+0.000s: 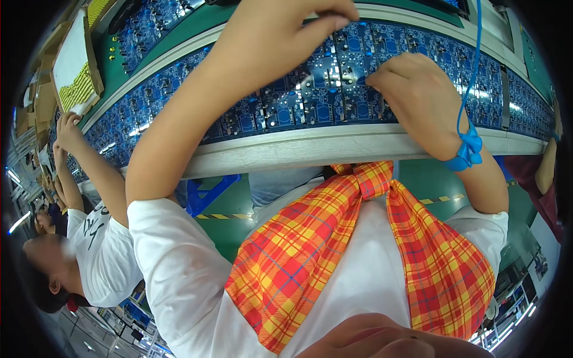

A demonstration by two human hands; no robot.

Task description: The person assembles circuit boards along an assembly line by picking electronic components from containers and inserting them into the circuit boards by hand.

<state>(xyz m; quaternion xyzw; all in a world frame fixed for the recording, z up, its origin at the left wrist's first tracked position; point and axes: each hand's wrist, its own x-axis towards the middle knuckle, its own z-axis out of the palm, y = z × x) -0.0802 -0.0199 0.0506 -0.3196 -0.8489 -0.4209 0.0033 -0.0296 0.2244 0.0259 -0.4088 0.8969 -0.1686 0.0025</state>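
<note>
Seen from above, blue circuit boards (322,110) lay in a long row across the view, between pale rails, directly beneath a person's two bare hands. The left hand (292,30) was over the far side, thumb and finger tips close; whether its grip pinched anything could not be told. The right hand (415,89) curled over boards to the right, its fingertips bunched, any held part hidden. A blue wristband (468,150) with a cord circled the right wrist. At left sat a co-worker (110,259).

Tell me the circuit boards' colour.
The circuit boards are blue, best seen in the head view.
</note>
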